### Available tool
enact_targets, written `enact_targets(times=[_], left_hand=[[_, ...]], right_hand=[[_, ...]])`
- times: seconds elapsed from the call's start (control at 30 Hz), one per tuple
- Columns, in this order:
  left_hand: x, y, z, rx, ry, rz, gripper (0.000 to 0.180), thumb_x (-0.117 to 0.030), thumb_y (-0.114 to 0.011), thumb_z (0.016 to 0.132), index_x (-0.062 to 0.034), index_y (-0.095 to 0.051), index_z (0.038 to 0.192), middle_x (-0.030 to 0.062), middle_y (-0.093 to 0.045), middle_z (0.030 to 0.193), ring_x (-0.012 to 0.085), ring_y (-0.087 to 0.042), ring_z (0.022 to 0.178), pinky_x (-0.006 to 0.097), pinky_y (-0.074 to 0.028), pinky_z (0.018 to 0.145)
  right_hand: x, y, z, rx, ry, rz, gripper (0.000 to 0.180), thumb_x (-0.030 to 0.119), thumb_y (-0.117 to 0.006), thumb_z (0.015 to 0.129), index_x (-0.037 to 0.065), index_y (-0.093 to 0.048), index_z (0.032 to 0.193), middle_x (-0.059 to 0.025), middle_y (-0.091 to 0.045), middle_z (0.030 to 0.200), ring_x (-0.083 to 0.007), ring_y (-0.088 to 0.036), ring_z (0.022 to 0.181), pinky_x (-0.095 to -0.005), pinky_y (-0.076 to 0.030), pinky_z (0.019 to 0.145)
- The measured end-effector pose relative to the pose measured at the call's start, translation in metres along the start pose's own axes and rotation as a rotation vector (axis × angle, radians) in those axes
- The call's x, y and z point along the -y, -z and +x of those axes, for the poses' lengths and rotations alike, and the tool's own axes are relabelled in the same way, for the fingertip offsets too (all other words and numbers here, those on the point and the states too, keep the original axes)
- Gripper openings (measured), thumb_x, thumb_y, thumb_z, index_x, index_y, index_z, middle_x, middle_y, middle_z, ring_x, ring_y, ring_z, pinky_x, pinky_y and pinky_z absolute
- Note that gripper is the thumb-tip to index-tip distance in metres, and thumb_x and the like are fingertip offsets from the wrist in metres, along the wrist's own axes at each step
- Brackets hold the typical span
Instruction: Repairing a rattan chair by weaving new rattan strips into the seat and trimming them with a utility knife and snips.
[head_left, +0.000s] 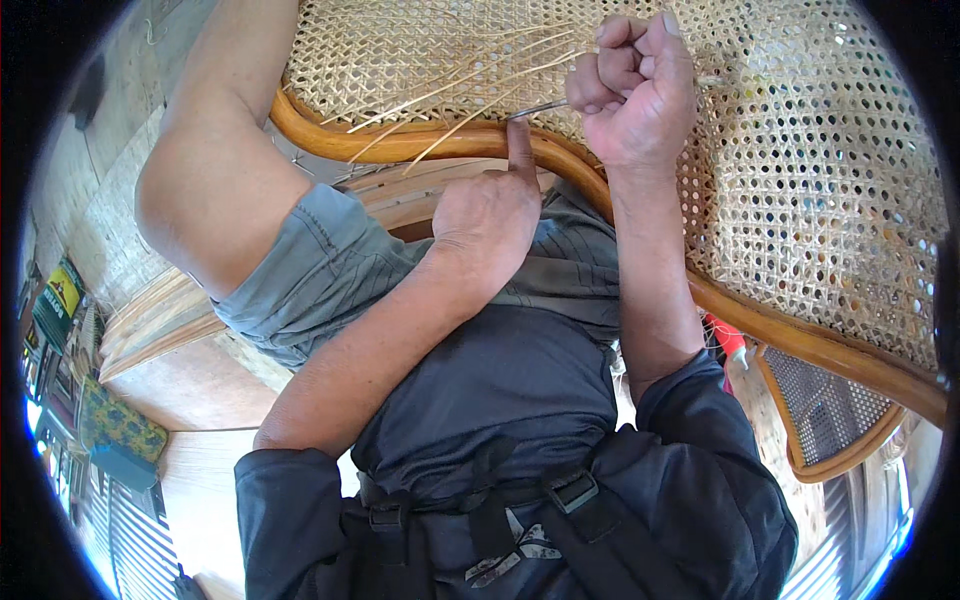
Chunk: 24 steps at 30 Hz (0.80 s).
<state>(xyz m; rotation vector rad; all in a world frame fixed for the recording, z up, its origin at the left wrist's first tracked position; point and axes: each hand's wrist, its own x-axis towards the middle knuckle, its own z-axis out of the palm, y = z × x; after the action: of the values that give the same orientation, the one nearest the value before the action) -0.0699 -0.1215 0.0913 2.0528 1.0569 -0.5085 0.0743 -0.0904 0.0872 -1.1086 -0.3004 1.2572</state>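
Observation:
A woven cane panel (800,190) in a curved brown wooden frame (440,140) lies across my lap. My right hand (640,95) is closed in a fist above the weave, gripping an awl-like tool (543,108). Its thin metal shaft points left and its tip meets the inner edge of the frame; the fist hides most of its handle. My left hand (488,218) is at the near side of the frame, index finger stretched onto the rail beside that tip. Its other fingers are bent and partly hidden. Loose cane strands (470,85) fan over the panel and frame.
Light wooden boards (165,325) stand beside my bent left leg. A green and yellow package (58,300) is at the far left, above a patterned item (120,420). At right, a red bottle-like item (727,337) and a smaller framed cane piece (825,415) sit below the panel.

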Motion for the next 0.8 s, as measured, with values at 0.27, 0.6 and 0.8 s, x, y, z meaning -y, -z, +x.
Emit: enact_targets(times=[0.27,0.6,0.8], left_hand=[[-0.003,0.006,-0.001,0.018,-0.014,-0.052,0.07,-0.019,-0.052,0.08,0.0137,-0.021,0.134,0.0198,-0.064,0.069,0.0324,-0.065,0.066,0.043,-0.05,0.057],[-0.002,0.001,-0.006,-0.036,-0.026,-0.035,0.061,-0.017,-0.046,0.086,0.0141,-0.024,0.134,0.0167,-0.066,0.072,0.0277,-0.067,0.07,0.039,-0.053,0.061],[0.005,-0.012,-0.007,-0.161,-0.06,-0.05,0.075,-0.029,-0.057,0.082,0.0101,-0.022,0.136,0.014,-0.063,0.064,0.0309,-0.064,0.063,0.043,-0.051,0.056]], right_hand=[[-0.008,0.009,0.011,-0.019,-0.055,0.002,0.041,0.036,-0.039,0.094,0.002,-0.056,0.078,0.0048,-0.023,0.047,-0.0099,-0.022,0.039,-0.0279,-0.023,0.042],[-0.011,-0.042,-0.007,-0.034,0.036,-0.625,0.036,0.034,-0.041,0.094,0.007,-0.052,0.075,0.0019,-0.036,0.05,-0.0085,-0.036,0.042,-0.0256,-0.03,0.039],[-0.011,-0.022,-0.015,0.196,0.032,-0.712,0.033,0.026,-0.039,0.094,0.006,-0.06,0.077,0.0012,-0.045,0.054,-0.0064,-0.045,0.048,-0.0217,-0.033,0.041]])
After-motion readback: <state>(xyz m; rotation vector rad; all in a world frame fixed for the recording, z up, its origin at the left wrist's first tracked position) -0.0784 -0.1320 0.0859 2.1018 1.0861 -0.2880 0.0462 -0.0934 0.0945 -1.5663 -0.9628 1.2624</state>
